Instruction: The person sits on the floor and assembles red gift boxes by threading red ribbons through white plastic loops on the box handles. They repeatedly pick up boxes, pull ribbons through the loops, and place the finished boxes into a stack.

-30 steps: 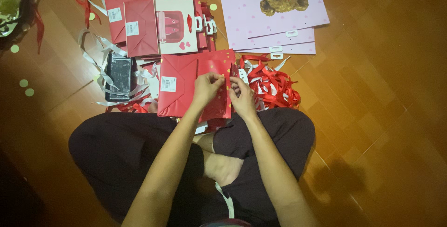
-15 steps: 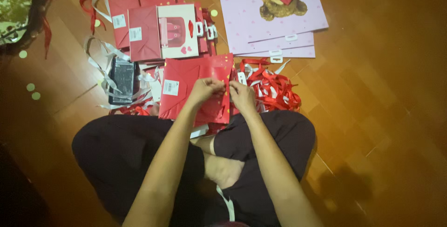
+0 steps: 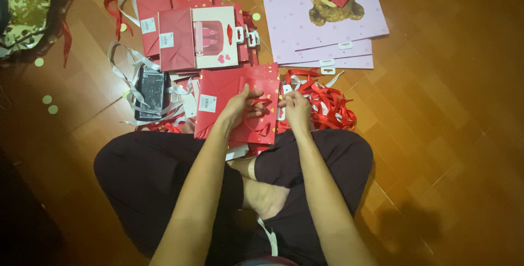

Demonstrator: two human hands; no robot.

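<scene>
Fingers point(image 3: 252, 101) of the left hand point(image 3: 240, 108) pinch the red paper bag point(image 3: 237, 105) at frame centre; the right hand point(image 3: 297, 108) grips red ribbon point(image 3: 327, 102) at its edge. Bag looks light, thin, easily creased; best held by folded rims.

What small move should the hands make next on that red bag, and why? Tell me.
Probably draw the red ribbon taut between the two hands. The left hand pins the red gift bag at its top edge, the right hand pinches beside it, and the ribbon looks slack between them.

The left hand point(image 3: 240, 108) hides part of the red gift bag point(image 3: 232, 99); its fingertips are unclear.
</scene>
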